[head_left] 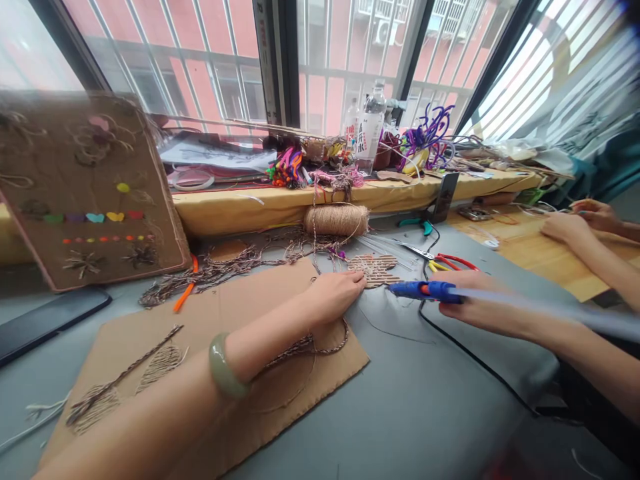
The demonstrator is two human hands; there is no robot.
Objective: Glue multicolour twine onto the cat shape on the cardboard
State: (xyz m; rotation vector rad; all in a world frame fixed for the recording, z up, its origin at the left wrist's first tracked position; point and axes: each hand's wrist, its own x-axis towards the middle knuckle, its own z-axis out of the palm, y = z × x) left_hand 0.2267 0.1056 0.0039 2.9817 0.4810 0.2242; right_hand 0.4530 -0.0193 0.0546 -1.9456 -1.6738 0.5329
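Note:
My left hand (339,293), a green bangle (226,367) on its wrist, reaches across a brown cardboard sheet (250,293). Its fingers are together at the left edge of a small piece of ridged corrugated cardboard (383,272), holding it on the grey table. In my right hand (475,303) is a blue hot glue gun (425,291), a long pale glue stick (540,305) jutting from its back. The nozzle points left, close to the lower edge of the ridged piece. Braided cord (343,341) and flat twine shapes (160,367) lie on the sheet.
A twine spool (336,220), clear glue sticks (390,250), pliers (423,252) and a black cable (470,360) lie around the hands. A decorated board (95,193) leans at left, near a phone (50,323). Bottles (369,133) stand on the sill. Another person's hands (570,223) work at right.

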